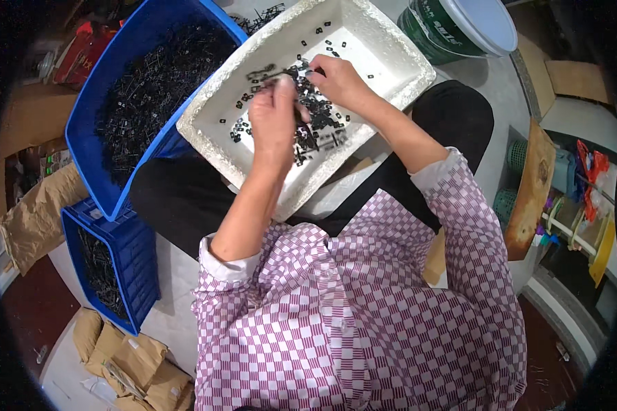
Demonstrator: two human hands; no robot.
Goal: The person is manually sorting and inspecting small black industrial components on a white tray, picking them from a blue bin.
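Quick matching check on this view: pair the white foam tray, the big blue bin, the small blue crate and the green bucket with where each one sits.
Things:
1. white foam tray
2. big blue bin
3. small blue crate
4. green bucket

Places:
A. top right, past the tray
B. on the person's lap, under both hands
C. lower left, on the floor
D. upper left, beside the tray, full of dark metal parts

Pairs: 1-B, 2-D, 3-C, 4-A. The left hand and right hand both work over the small black parts in the tray.
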